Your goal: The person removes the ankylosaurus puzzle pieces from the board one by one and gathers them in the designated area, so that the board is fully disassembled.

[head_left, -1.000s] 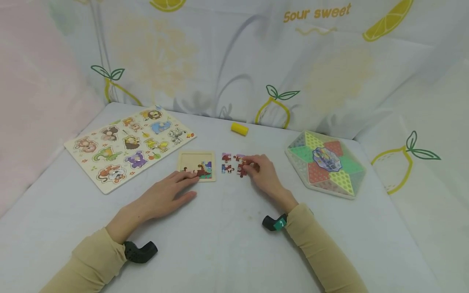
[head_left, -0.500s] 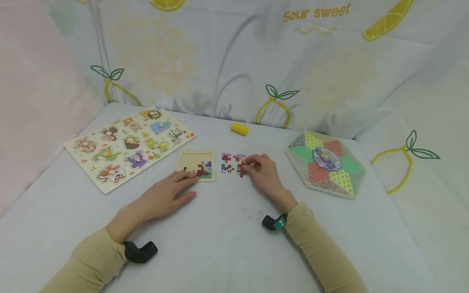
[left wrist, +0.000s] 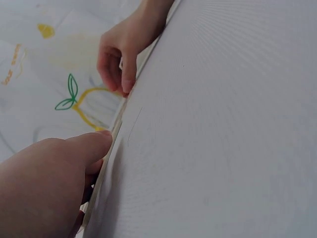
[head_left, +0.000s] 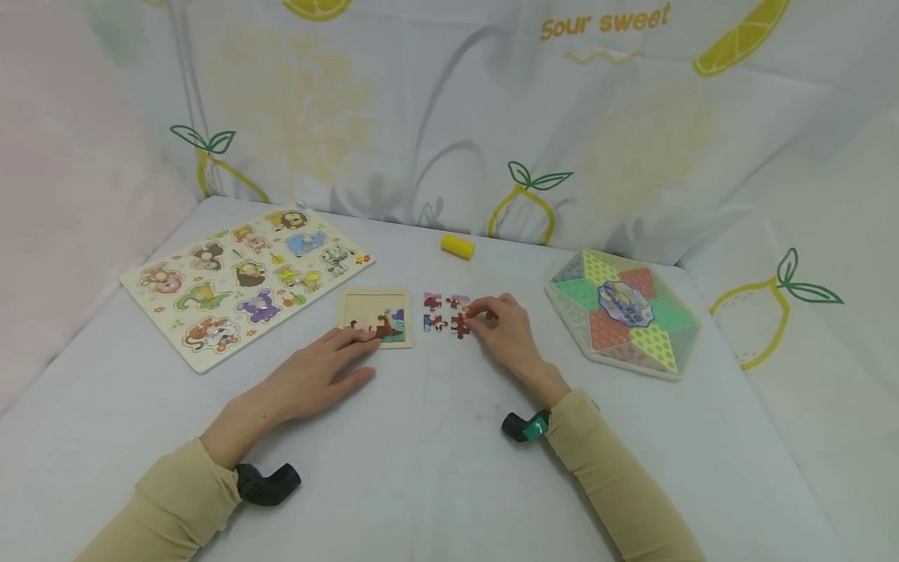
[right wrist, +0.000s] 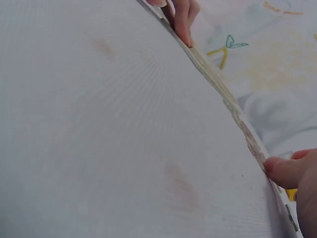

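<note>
In the head view my left hand point(head_left: 319, 375) rests with relaxed fingers on the near edge of a small wooden puzzle tray point(head_left: 375, 295). Several joined pieces point(head_left: 393, 324) lie in the tray's lower part, partly under the fingers. My right hand point(head_left: 506, 328) pinches the right edge of a dark red jigsaw piece point(head_left: 460, 325) between thumb and fingertips. Beside it lie other loose jigsaw pieces point(head_left: 433, 302) in a small group right of the tray. In the left wrist view the right hand point(left wrist: 126, 54) is low at the tabletop, fingertips together.
A large animal peg puzzle board point(head_left: 249, 285) lies at the left. At the right sits a hexagonal game box point(head_left: 625, 312) with coloured triangles. A yellow cylinder point(head_left: 458, 247) lies near the back, before a lemon-print cloth point(head_left: 618, 140).
The right fingers have shifted slightly, and more of the dark red jigsaw piece shows beside them. The left hand keeps its place on the tray.
</note>
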`<state>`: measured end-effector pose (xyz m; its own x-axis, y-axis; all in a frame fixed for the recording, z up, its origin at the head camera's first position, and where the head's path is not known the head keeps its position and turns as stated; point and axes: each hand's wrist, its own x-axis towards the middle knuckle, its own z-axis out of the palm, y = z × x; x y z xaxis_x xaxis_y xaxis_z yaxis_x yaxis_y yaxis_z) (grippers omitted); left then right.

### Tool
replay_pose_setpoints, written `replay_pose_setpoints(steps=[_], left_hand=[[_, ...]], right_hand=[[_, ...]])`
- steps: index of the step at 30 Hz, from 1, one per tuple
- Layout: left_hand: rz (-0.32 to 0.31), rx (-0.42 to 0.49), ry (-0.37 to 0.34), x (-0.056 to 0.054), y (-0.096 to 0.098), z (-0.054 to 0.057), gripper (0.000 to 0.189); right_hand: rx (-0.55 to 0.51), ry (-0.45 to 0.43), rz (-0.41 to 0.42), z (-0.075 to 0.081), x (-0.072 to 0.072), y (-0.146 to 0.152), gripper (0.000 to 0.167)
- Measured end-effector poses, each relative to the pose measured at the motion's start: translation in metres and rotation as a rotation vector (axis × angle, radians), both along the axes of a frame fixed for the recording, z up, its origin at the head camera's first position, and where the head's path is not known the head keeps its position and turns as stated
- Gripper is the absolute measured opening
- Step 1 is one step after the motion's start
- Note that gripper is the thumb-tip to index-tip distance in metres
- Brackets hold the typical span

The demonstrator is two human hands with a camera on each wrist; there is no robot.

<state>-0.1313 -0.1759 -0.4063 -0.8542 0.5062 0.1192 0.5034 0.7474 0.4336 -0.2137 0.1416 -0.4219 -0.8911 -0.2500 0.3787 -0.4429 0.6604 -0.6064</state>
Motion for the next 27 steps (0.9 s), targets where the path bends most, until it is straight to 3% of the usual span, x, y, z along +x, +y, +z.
replay_pose_setpoints(steps=[6,18,27], left_hand=[[-0.006,0.006,0.014,0.0001,-0.0001,-0.0003,0.049],[-0.003,0.000,0.002,0.0003,-0.0001,-0.0016,0.050],[-0.008,0.000,-0.005,-0.0011,-0.0004,-0.0024,0.050]], right_hand=[[-0.003,0.063,0.029,-0.0018,0.0001,0.0013,0.016],[0.060,0.099,0.140,-0.0009,0.0004,0.0054,0.021],[0.084,0.106,0.143,-0.0015,0.0003,0.0052,0.021]])
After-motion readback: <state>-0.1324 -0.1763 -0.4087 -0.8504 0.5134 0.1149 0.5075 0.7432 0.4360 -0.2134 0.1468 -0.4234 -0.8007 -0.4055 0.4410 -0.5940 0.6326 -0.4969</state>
